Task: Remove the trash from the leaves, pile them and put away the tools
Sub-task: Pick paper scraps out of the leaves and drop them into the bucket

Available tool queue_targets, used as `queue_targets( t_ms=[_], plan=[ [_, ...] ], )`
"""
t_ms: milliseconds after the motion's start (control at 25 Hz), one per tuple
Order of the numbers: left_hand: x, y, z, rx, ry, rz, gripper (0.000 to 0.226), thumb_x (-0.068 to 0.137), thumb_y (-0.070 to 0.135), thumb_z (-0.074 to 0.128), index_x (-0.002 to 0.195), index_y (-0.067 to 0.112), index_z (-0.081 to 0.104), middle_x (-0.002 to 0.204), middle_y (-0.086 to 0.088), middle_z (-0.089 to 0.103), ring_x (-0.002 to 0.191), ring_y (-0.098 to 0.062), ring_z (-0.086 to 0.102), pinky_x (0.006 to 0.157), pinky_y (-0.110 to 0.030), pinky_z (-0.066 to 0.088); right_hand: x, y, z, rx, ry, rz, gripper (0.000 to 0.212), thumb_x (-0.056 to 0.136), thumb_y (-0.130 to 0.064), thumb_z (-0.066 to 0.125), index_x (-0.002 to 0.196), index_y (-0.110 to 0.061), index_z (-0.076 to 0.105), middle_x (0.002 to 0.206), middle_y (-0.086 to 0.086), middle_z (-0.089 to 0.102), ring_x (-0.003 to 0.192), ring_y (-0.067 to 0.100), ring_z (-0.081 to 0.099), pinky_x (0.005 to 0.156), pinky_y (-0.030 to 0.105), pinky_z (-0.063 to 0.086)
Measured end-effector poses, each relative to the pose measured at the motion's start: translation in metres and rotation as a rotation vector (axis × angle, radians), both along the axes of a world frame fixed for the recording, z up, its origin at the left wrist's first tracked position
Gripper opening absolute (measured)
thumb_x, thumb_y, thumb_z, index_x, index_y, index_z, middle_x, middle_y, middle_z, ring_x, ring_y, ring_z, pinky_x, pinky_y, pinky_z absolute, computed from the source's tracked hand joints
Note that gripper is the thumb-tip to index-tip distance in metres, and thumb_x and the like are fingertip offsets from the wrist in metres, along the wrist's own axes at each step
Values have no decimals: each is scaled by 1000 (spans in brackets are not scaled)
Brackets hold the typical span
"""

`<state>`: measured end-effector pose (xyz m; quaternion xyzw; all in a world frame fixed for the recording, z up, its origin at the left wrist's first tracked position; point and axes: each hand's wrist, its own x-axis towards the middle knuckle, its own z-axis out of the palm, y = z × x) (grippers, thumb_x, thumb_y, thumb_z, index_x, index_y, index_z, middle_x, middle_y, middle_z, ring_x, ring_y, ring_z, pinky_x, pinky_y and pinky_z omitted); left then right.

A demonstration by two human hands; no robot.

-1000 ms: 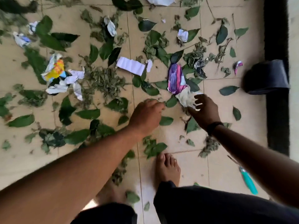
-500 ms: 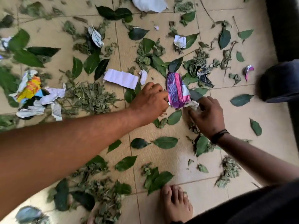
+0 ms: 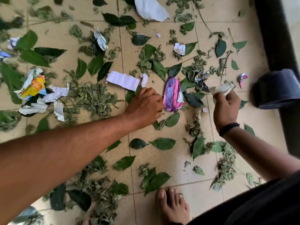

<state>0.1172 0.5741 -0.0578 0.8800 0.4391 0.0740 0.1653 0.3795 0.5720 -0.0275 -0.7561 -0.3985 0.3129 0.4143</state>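
Right hand [image 3: 226, 106] grips crumpled paper scrap [image 3: 222, 88], lifted off the floor; left hand [image 3: 144, 105], fingers curled, holding unclear, sits just left of purple wrapper [image 3: 172, 95]. Risk: dry leaves [image 3: 95, 98] get snagged with the wrapper, or the loosely held scrap drops.

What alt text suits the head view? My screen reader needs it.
The right hand holds crumpled paper off a tiled floor strewn with leaves and litter. The left hand, fingers curled, reaches beside a purple wrapper.

Leaf-and-paper-strewn tiled floor [image 3: 162, 159]
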Motion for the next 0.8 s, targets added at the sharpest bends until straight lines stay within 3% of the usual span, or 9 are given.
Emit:
queue_targets(
  t_ms=[120,200,280,360,440,560,680,800],
  plan=[
    [-6,-10,-3,39,3,-59,15,90,31,69,97,19,73,105,1,60,105,-20,52,97,-40,38,4,7,10,-19,-24,-4,26,74,-23,54,89,-2,58,81,11,57,73,24,53,63,40,45],
    [-2,-3,-1,73,13,-37,14,88,17,71,101,16,71,106,-2,59,102,-21,53,93,-38,41,0,15,12,-49,44,-32,27,71,-15,55,96,-4,55,88,16,62,72,28,61,60,41,53],
    [5,9,0,100,-21,52,31,84,-3,65,109,14,69,110,-4,60,102,-23,55,90,-38,44,-7,20,9,-68,132,-85,27,69,-10,56,93,-20,52,102,21,66,82,34,67,67,44,57],
    [11,22,4,85,-31,89,56,80,-15,50,126,14,64,125,-8,59,112,-28,54,93,-45,46,-10,19,4,-85,160,-119,25,67,-9,58,86,-21,50,97,19,64,83,35,65,69,43,57],
    [18,38,12,26,49,46,84,76,-19,38,148,24,47,150,-13,43,135,-35,41,109,-52,39,-11,15,1,-123,167,-116,18,62,-14,62,72,-16,47,77,14,51,74,30,56,64,41,48],
    [30,54,26,-100,236,-80,103,81,-22,37,157,46,17,167,-18,-2,153,-41,-1,122,-57,9,-12,16,-1,-129,194,-116,23,55,-23,62,67,-9,51,77,10,39,74,25,39,67,39,32],
    [36,56,28,-174,278,-148,76,96,-1,41,151,51,30,168,-16,-13,152,-43,-14,120,-60,-4,-18,17,5,-116,218,-140,8,59,-14,60,53,-14,54,70,11,41,68,24,37,62,36,32],
    [33,58,27,-89,263,-140,56,91,5,38,139,31,50,167,-20,5,153,-45,-1,123,-61,6,-23,15,7,-118,277,-127,6,65,-6,56,63,-10,52,65,10,45,58,22,43,50,28,34]
  ],
)
